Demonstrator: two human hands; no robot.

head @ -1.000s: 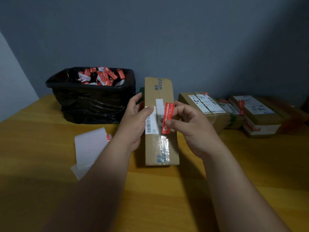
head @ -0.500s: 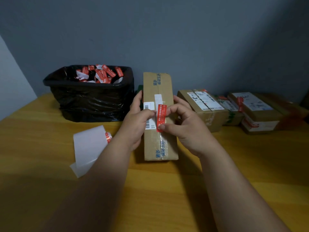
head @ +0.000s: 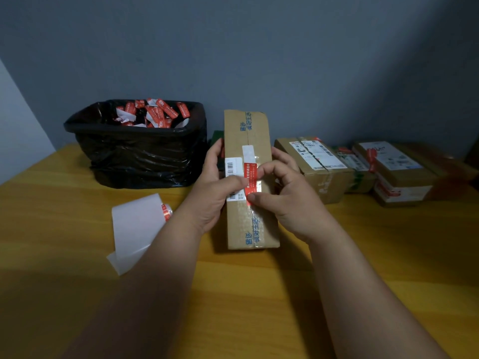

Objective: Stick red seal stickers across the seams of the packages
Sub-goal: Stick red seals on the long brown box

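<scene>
Long cardboard package (head: 248, 177) lying flat on the surface (head: 77, 203), long axis pointing away, red seal sticker (head: 250, 181) lengthwise on its taped seam, left hand (head: 215, 189) gripping the package side, right hand (head: 282, 195) pinching the sticker

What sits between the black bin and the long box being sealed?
Head view: only the left hand, gripping the long box's left edge, and something dark green behind it. The black bin stands apart.

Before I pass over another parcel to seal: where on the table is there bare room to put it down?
Bare wood runs along the near edge of the table, and between the long box and the sealed parcels on the right, nearer than those parcels. The far side is crowded: bin, box, both hands, parcels. The backing paper takes the near left.
</scene>
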